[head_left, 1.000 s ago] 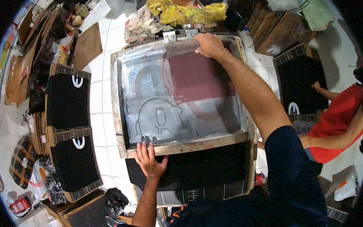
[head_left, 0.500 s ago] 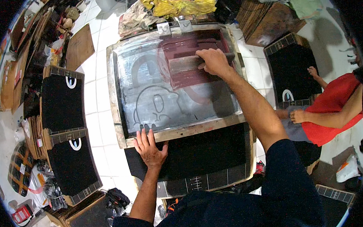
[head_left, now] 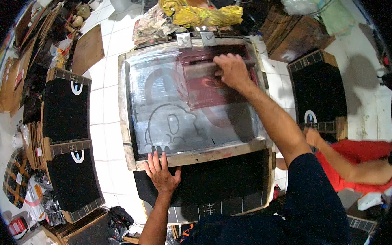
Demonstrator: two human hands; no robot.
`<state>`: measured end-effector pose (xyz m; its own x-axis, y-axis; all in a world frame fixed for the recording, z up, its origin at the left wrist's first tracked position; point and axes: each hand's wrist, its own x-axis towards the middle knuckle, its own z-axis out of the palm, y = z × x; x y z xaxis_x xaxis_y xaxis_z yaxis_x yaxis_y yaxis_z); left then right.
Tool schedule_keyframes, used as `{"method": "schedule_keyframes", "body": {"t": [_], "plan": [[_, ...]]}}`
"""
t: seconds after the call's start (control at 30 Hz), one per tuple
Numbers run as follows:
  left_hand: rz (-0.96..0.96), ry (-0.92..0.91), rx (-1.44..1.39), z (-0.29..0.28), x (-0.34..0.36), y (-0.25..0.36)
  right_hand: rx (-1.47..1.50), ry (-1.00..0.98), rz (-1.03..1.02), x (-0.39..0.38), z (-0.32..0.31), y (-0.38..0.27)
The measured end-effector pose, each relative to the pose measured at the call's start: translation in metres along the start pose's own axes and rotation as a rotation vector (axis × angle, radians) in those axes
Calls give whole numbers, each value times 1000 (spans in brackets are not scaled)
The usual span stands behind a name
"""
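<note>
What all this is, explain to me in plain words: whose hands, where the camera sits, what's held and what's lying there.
No machine here, just a person's two bare hands. Every picture comes from one camera worn on that person's head, looking down; its fisheye lens bends straight edges. The left hand lies spread on the near edge of a framed screen. The right hand grips a blurred bar over the screen's dark red area. A black panel shows below the near edge. Beyond the far edge lies a yellow cloth; another person in red is at right.
</note>
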<state>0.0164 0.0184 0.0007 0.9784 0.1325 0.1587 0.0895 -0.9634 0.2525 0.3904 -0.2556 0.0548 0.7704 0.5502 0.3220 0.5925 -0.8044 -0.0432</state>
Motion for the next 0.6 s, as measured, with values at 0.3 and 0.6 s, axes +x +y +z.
{"method": "schedule_keyframes", "body": {"t": [0.3, 0.6], "plan": [[6, 34, 11, 6, -2, -1, -181, 140, 86, 11, 23, -10], [30, 17, 44, 4, -2, -4, -95, 210, 84, 35, 13, 4]]}}
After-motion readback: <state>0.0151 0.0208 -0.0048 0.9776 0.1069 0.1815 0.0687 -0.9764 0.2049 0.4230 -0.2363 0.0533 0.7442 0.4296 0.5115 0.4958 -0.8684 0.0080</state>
